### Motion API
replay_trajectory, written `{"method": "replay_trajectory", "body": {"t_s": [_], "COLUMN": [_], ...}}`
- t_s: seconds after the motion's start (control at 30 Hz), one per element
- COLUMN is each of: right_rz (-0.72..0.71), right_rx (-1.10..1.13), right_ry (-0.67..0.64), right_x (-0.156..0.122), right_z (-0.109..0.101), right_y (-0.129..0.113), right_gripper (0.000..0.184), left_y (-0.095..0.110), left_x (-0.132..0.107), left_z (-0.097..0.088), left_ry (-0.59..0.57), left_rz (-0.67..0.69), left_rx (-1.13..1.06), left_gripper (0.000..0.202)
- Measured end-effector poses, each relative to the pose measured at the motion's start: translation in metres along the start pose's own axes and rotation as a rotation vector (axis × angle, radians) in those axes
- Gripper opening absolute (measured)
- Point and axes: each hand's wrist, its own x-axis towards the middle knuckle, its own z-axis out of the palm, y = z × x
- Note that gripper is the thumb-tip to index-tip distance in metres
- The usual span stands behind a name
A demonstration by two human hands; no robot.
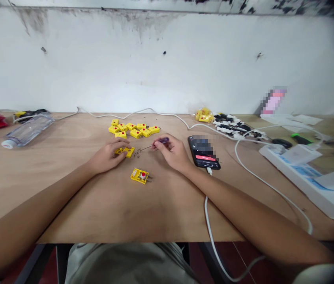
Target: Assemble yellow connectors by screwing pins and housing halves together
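Observation:
My right hand (171, 152) is closed around a screwdriver with a dark purple handle (164, 140). Its thin shaft points left, with the tip among several small screws (137, 154) on the table. Curled over a yellow plastic cover (130, 152), my left hand (110, 155) grips it against the tabletop just left of the screws; my fingers hide part of it. Nearer to me lies an opened yellow casing (136, 176) with a red button, exposed inner parts and metal prongs on its right side.
Several closed yellow casings (136, 133) with red buttons lie behind my hands. A phone (204, 153) on a white cable is right of my right hand. Further right stands a white power strip (309, 185); a clear bottle (29, 130) lies at left.

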Motion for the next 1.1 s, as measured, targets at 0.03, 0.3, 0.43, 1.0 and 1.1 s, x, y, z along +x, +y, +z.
{"method": "replay_trajectory", "body": {"t_s": [0.03,0.3,0.43,1.0,1.1], "right_rz": [0.001,-0.015,-0.048,-0.142,-0.136], "right_rx": [0.013,0.089,0.096,-0.007,-0.003], "right_ry": [0.003,0.014,0.003,-0.102,-0.100], "right_x": [0.000,-0.004,-0.009,-0.014,-0.015], "right_z": [0.000,0.004,0.009,0.011,0.013], "right_y": [-0.002,-0.019,-0.029,-0.032,-0.032], "right_gripper": [0.018,0.020,0.017,0.011,0.013], "left_y": [0.002,0.019,0.022,0.022,0.025], "left_x": [0.000,0.003,0.003,0.002,0.002], "left_z": [0.000,0.002,0.005,0.006,0.007], "left_ry": [0.009,0.040,0.048,0.042,0.052], "left_rz": [-0.011,-0.052,-0.044,0.115,0.140], "left_rx": [-0.018,-0.096,-0.139,0.027,0.030], "left_gripper": [0.027,0.026,0.027,0.023,0.023]}}
